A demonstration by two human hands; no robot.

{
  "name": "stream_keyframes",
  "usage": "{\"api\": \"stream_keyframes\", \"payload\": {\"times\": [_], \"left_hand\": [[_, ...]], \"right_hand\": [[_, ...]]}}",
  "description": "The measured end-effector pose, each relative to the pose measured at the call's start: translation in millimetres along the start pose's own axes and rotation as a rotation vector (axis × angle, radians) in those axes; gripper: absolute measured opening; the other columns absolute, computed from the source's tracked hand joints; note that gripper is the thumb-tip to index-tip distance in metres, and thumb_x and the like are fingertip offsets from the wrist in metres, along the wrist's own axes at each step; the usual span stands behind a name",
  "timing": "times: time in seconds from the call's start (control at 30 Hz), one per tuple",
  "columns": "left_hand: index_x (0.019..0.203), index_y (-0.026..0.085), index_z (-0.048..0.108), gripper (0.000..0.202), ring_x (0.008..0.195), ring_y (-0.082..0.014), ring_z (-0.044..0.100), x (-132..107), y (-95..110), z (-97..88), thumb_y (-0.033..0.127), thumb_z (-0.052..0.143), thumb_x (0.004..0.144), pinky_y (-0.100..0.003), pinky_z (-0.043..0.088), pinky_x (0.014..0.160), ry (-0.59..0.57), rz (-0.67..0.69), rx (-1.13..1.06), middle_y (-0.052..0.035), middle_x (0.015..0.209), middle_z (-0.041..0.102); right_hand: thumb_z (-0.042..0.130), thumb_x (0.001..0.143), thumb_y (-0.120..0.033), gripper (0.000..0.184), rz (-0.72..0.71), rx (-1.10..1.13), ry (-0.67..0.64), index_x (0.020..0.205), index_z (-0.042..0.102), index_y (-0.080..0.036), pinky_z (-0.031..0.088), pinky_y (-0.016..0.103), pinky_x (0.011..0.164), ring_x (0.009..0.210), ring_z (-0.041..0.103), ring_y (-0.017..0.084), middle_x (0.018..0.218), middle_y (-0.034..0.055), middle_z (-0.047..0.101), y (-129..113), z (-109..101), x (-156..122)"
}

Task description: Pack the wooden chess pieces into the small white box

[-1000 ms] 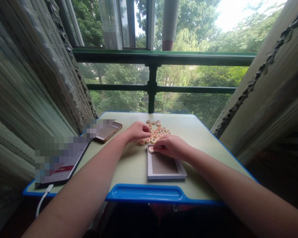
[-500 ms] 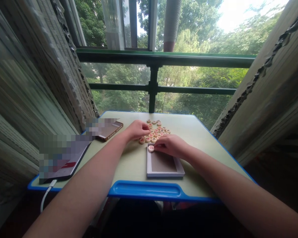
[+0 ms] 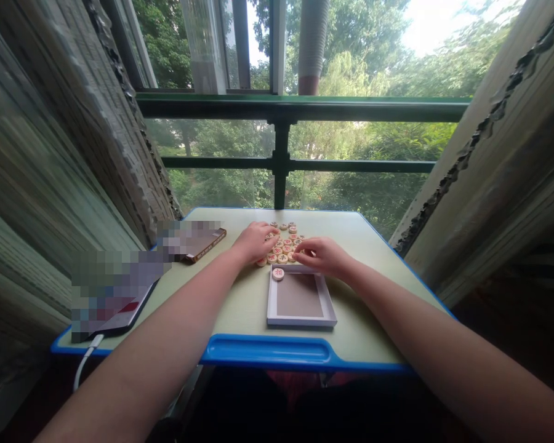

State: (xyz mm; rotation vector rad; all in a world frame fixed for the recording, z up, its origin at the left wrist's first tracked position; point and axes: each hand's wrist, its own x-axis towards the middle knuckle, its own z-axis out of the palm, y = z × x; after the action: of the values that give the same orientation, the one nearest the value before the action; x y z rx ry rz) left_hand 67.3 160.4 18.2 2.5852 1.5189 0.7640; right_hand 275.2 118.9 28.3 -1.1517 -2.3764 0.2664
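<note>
Most of the round wooden pieces (image 3: pixel 283 250) are bunched in a loose cluster mid-desk (image 3: pixel 378 301), w/ red or dark characters seen on the tops. A few more are spread at the far end of the bunch. One piece w/ a red character (image 3: pixel 277 274) has been put in the shallow white box (image 3: pixel 300 321), flat in its far L corner, character facing up. The box is set just on the near side of the cluster.

L hand (image 3: pixel 253 241) is held over the L side of the cluster, palm down, fingers bent and partly spread, w/ tips at the pieces there. Can't tell if any piece is gripped, bc the pieces underneath are partly covered.

R hand (image 3: pixel 324 255) is held at the near R side of the cluster, by the far R corner of the box. Thumb and fingers are curled, w/ only a small gap, tips right at the pieces. Whether one's been pinched can't be told from this angle tbh.

Off to the L, an open brown box (image 3: pixel 207 242) is seen, plus a tablet (image 3: pixel 136 312) w/ a white cable (image 3: pixel 91 348) plugged in, both partly pixelated. A blue trough (image 3: pixel 268 351) is built into the near edge of the desk.
</note>
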Motion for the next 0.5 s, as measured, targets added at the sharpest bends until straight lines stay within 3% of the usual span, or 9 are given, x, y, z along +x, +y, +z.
{"api": "stream_keyframes", "payload": {"times": [0.17, 0.33, 0.5], "left_hand": [[0.123, 0.022, 0.054, 0.048, 0.126, -0.0246, 0.037, 4, 5, 10.6, 0.046, 0.034, 0.087, -0.040, 0.027, 0.105, -0.058, -0.025, 0.095, -0.0055, 0.135, 0.047], [0.112, 0.027, 0.061, 0.050, 0.121, -0.0204, 0.044, 5, 14, 10.0, 0.054, 0.026, 0.087, -0.032, 0.032, 0.101, -0.196, 0.026, 0.102, -0.0016, 0.125, 0.057], [0.114, 0.023, 0.059, 0.056, 0.119, -0.0207, 0.046, 5, 15, 9.0, 0.058, 0.025, 0.086, -0.031, 0.031, 0.100, -0.170, 0.013, 0.122, -0.0057, 0.126, 0.056]], "right_hand": [[0.058, 0.076, -0.031, 0.018, -0.057, -0.008, -0.068, 0.077, 0.068, -0.016, 0.030, 0.021, 0.055, 0.054, 0.043, 0.008, 0.058, -0.0012, 0.054, -5, -2, -3], [0.061, 0.073, -0.023, 0.010, -0.120, -0.059, -0.089, 0.069, 0.066, -0.016, 0.030, 0.020, 0.054, 0.054, 0.043, 0.008, 0.057, -0.0015, 0.054, -8, 3, -3], [0.060, 0.073, -0.021, 0.010, -0.136, -0.056, -0.082, 0.067, 0.066, -0.016, 0.030, 0.020, 0.054, 0.053, 0.042, 0.008, 0.057, -0.0017, 0.054, -7, 5, -2]]}}
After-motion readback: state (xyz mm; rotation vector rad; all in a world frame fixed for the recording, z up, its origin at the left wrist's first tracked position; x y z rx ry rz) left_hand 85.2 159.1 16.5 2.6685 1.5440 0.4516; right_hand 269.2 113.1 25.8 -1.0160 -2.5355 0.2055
